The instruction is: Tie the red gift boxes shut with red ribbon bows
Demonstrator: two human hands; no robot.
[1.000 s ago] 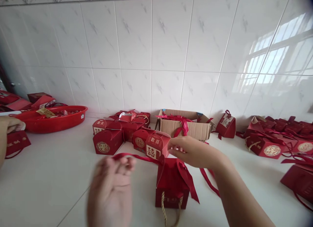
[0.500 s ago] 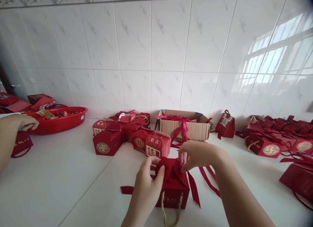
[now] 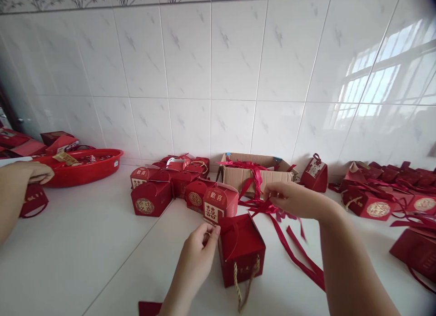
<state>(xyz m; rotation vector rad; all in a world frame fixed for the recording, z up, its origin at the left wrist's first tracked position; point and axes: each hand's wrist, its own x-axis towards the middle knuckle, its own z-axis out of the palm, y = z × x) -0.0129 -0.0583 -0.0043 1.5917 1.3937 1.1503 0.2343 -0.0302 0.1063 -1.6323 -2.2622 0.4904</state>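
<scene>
A small red gift box [image 3: 242, 252] with a rope handle stands on the white tiled surface in front of me. My left hand [image 3: 197, 258] rests against its left side, fingers curled at the top edge; what they pinch is hidden. My right hand [image 3: 291, 199] is raised behind the box, fingers closed on a dark red ribbon [image 3: 289, 245] that trails down to the right. At the left edge, another person's hand [image 3: 23, 175] sits near a red tray.
Several closed red gift boxes [image 3: 177, 189] cluster behind. A cardboard carton [image 3: 272, 180] holds ribbons. More red boxes [image 3: 381, 193] lie at right. A red oval tray [image 3: 81, 164] stands at left. A tiled wall rises behind.
My right hand pulled the ribbon up and to the right, off the top of the box. My left hand dropped from the top to the box's left side.
</scene>
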